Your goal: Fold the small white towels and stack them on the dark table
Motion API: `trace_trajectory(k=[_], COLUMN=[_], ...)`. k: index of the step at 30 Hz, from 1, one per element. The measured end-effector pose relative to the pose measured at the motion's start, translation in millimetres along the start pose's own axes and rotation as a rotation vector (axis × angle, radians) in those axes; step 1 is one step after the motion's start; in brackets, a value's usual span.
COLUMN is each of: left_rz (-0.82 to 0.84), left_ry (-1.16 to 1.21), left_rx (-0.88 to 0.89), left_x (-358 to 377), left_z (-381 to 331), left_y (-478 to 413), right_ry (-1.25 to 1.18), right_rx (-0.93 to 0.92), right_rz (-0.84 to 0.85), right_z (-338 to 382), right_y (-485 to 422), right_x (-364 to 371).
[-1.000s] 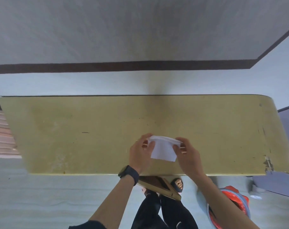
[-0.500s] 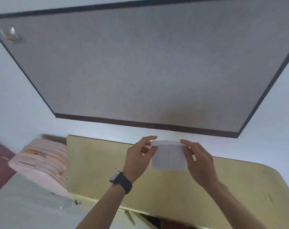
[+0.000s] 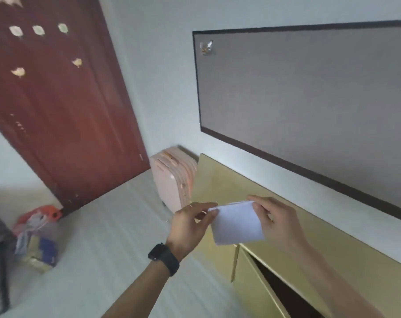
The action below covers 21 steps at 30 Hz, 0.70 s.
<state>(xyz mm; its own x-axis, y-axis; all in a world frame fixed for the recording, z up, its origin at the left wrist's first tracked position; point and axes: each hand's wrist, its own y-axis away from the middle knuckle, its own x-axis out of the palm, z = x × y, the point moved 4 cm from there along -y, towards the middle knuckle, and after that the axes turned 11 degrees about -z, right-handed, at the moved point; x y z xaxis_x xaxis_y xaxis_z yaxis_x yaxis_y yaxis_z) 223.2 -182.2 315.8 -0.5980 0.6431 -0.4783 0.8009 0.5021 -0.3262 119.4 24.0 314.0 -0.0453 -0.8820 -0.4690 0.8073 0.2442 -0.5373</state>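
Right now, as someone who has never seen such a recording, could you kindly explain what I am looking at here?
There is no machine: a person wears a wide-angle camera on the head, so this one view looks forward and down at their own two bare hands.

The left hand, with a black watch on its wrist, and the right hand together hold a small white towel, folded, by its upper corners in the air.

Below is a yellowish table top; nothing lies on the part that shows. A pink suitcase stands beside it, near a red-brown door. A grey board hangs on the wall. No dark table can be seen.
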Motion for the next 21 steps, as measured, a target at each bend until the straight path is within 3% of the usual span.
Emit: trace_trajectory(k=[9, 15, 21], left_rz=[-0.395, -0.618, -0.85], left_ry=[0.065, -0.197, -0.177], left_rx=[-0.42, -0.603, -0.75], left_x=[-282.9, -479.2, -644.7], left_z=[112.8, 191.6, 256.6], left_y=[118.4, 243.9, 372.3], right_ry=[-0.427, -0.472, -0.543], right_rx=[0.178, 0.092, -0.06], right_rz=[0.394, 0.675, 0.846], right_z=[207.9, 376.2, 529.5], right_y=[83.2, 207.2, 343.0], right_x=[211.9, 363.4, 467.7])
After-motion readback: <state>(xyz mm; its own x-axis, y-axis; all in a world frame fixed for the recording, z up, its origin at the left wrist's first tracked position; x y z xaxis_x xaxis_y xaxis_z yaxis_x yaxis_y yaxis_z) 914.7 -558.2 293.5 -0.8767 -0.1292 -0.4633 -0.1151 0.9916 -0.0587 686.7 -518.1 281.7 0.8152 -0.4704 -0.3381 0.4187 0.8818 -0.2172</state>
